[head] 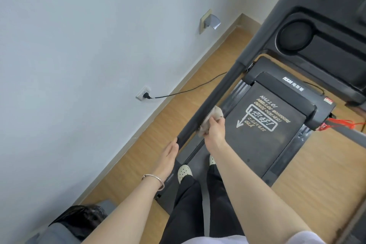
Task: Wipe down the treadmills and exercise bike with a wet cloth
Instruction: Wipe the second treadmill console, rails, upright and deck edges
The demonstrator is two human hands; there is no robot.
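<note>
1. Two hands are in view. The right hand is at the middle of the frame, its fingers curled round a cloth and pressing it against the side of a handrail.
2. One cloth: pale beige, crumpled into a wad. It bulges out above the knuckles and shows again below the thumb, lying between the palm and the rail.
3. The left hand is just lower left of the right one. Its fingers are straight and close together, and their tips touch the capped lower end of the same rail. One thin metal bracelet sits on that wrist.
4. One handrail is being wiped: a dark padded tube that runs diagonally from the left hand up towards the upper right, where it meets the console.
5. One treadmill is visible. Its black belt carries a white printed panel of greetings in several scripts, with an arrow. The console has one round recess.
6. One red cord lies at the right edge of the frame, by the treadmill's front corner.
7. Two pale perforated shoes stand on the belt's near end, below black trousers.
8. One black cable runs from the treadmill to a white wall socket, left of centre. A second wall plate, with a grey flap, is above it.
9. The floor is light wood and the wall pale. One black bag sits at the lower left.
</note>
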